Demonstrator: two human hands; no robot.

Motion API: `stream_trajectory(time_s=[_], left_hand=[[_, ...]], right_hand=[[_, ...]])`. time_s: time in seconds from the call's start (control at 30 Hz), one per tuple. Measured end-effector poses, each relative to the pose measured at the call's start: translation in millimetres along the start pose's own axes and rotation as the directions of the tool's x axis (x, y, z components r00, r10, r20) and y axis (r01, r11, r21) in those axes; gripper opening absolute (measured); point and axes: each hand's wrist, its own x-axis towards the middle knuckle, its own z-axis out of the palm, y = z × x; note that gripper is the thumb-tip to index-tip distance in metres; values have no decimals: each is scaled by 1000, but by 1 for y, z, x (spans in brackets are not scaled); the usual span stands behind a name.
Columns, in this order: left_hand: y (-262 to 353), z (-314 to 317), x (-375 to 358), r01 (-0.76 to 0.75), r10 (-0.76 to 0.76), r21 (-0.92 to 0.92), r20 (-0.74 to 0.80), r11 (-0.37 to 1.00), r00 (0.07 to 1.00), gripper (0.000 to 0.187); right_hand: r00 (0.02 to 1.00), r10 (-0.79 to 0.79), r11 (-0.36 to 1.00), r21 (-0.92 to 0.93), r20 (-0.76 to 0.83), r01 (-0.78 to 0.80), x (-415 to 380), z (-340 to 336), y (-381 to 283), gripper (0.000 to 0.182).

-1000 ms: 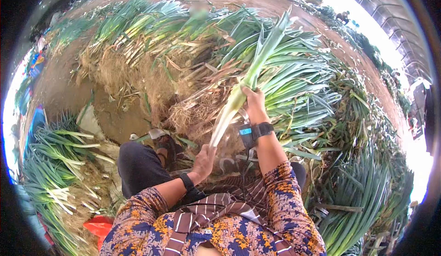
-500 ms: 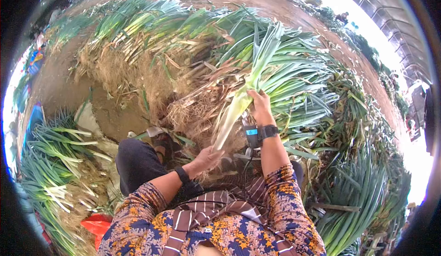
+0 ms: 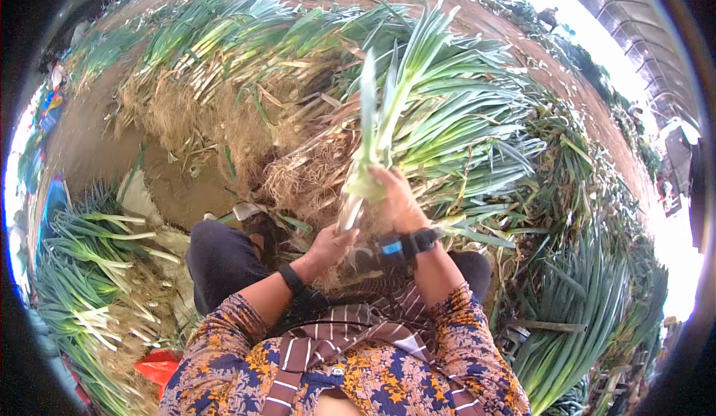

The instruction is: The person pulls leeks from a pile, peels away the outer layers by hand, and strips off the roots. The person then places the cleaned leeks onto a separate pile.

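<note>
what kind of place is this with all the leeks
Probably a covered produce yard or packing shed: leeks heaped on a bare dirt floor, under a ribbed arched roof.

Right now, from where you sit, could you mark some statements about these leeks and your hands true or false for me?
1. The left hand and right hand both grip one leek. True.
2. The left hand is nearer the leafy top than the right hand. False: it is at the white lower end.
3. The red plastic lies on the person's right. False: the red plastic is on the left.
4. Each wrist wears something dark. True.
5. The held leek's leaves point toward the lap. False: they point away.
</note>
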Motion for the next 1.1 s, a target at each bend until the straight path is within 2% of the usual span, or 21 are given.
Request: stream_trajectory(time_s=[0.03, 0.1, 0.13, 0.17, 0.27, 0.3, 0.4, 0.43, 0.53, 0.57, 0.67, 0.7, 0.73, 0.77, 0.8, 0.83, 0.87, 0.9, 0.97, 1.03, 1.1], left_hand=[[2, 3, 3, -8, 4, -63, -57, 998, 998, 20], [9, -8, 5, 48, -49, -15, -37, 999, 998, 21], [10, -12, 6, 75, -75, 8, -28, 997, 997, 21], [16, -1, 2, -93, 90, -81, -42, 992, 995, 22], [6, -17, 4, -94, 95, -35, 18, 995, 995, 25], [-10, -28, 12, -68, 80, -191, 52, 979, 995, 25], [4, -21, -14, 63, -62, -582, 22, 810, 998, 26], [-4, -37, -3, 52, 69, -487, 227, 872, 971, 36], [-6, -38, -17, 93, 61, -492, 288, 866, 956, 39], [-30, -45, -3, 86, 81, -573, 258, 815, 963, 38], [-33, -43, 4, 156, 8, -544, 287, 824, 958, 38], [-31, -38, 13, 89, 14, -483, 205, 871, 979, 38], [-30, -30, 23, 26, 26, -413, 120, 911, 992, 38], [-27, -17, 17, -54, 62, -228, 26, 972, 998, 36], [-23, -7, 10, -120, 118, -29, -64, 992, 991, 34], [-22, -6, 8, -100, 99, -104, -19, 990, 995, 32], [-24, -6, 8, -96, 94, -146, -22, 985, 995, 32], [-26, -6, 9, -92, 90, -187, -22, 978, 996, 31], [-37, -7, 13, -86, 84, -252, -21, 964, 996, 31], [-54, -9, 19, -94, 89, -301, -30, 949, 996, 33], [-38, 3, 5, -86, 72, -385, -49, 919, 996, 33]], right_hand=[[999, -38, 982, -184, 33, 43, 7, -17, 32, 30], [998, 65, 985, -161, -6, -65, -16, 12, 34, 29], [976, 210, 977, 55, -52, -207, -41, 49, 10, 30], [974, 224, 975, 24, -27, -223, -45, 49, 14, 29], [970, 244, 970, 22, -5, -243, -60, 54, 27, 29], [925, 364, 932, 50, -111, -360, -76, 80, 7, 30], [953, 302, 953, -33, -5, -302, -86, 76, 31, 30], [967, 251, 968, -41, 41, -249, -89, 71, 47, 29], [962, 240, 968, -109, 133, -227, -104, 80, 41, 30], [980, 158, 971, -202, 123, -131, -108, 81, 48, 29], [917, 397, 890, -258, 31, -376, -122, 84, 21, 31], [931, 365, 888, -314, 34, -336, -117, 72, 25, 35], [861, 509, 776, -427, -12, -465, -117, 52, 14, 45], [783, 593, 563, -597, -190, -571, -107, 45, -4, 64], [826, 510, 424, -765, -240, -484, -94, 13, -3, 76], [792, 556, 394, -758, -254, -519, -85, 6, -33, 78], [812, 418, 142, -854, -407, -500, -57, -36, -36, 72], [890, 271, 61, -916, -368, -397, -38, -56, -49, 66], [996, -30, -182, -979, -87, -91, 9, -92, -55, 59], [951, -301, 57, -997, -67, -53, 69, -114, -34, 55], [932, -206, 732, -679, -298, -55, 111, -93, -23, 48]])
